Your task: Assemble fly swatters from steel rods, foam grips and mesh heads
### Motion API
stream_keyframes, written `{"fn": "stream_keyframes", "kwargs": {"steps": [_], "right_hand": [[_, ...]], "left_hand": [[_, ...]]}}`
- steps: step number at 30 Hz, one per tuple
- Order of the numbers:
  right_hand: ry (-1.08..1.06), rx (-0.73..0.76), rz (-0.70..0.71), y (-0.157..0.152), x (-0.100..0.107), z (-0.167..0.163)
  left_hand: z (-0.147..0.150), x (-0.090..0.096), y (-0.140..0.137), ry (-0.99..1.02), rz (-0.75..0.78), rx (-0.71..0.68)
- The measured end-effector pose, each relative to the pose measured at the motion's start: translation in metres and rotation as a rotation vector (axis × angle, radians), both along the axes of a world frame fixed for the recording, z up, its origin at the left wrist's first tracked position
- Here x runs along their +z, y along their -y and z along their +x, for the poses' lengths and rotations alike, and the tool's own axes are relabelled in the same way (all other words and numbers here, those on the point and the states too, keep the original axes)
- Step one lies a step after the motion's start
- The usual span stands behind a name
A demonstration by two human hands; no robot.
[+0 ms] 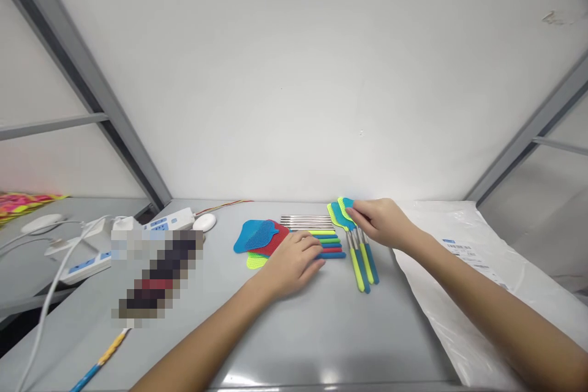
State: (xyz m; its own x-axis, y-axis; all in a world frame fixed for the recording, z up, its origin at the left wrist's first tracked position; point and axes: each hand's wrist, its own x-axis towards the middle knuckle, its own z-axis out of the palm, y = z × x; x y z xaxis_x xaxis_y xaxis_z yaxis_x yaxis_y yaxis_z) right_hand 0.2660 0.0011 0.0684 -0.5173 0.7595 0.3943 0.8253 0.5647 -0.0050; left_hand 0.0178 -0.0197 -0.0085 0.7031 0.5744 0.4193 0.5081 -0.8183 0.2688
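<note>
My right hand [379, 220] pinches the blue head of a fly swatter [348, 203] at the back of the table. It belongs to a row of several assembled fly swatters with green and blue mesh heads, metal rods and coloured handles [362, 263]. My left hand [294, 260] lies palm down, fingers loosely stretched, at the ends of loose green, blue and red handles [333, 245]. Left of it are loose swatter heads: blue [255, 236], red [278, 236] and green [255, 261]. Behind the fingers lies a bundle of bare metal rods [305, 222].
At the right lies a white plastic mailing bag [459, 269] with a label. To the left are power strips [172, 220], a white cable [50, 294], a round white disc [204, 222] and a blurred-out dark object [160, 275]. A white wall [298, 73] rises behind.
</note>
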Motion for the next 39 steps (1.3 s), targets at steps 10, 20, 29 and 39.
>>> {"fn": "stream_keyframes", "kwargs": {"steps": [10,20,29,39], "right_hand": [[0.271,0.708,0.243,0.041,0.001,-0.041],[0.133,0.308,-0.155,0.08,-0.098,-0.094],[-0.009,-0.013,-0.45,0.115,-0.127,-0.111],[-0.079,-0.216,-0.424,0.127,-0.13,-0.106]], "left_hand": [[-0.017,0.001,0.075,0.089,-0.126,0.137],[-0.048,-0.041,0.091,-0.095,-0.111,0.414],[-0.049,-0.045,0.094,-0.245,-0.19,0.474],[-0.052,-0.048,0.094,-0.266,-0.19,0.456]]}}
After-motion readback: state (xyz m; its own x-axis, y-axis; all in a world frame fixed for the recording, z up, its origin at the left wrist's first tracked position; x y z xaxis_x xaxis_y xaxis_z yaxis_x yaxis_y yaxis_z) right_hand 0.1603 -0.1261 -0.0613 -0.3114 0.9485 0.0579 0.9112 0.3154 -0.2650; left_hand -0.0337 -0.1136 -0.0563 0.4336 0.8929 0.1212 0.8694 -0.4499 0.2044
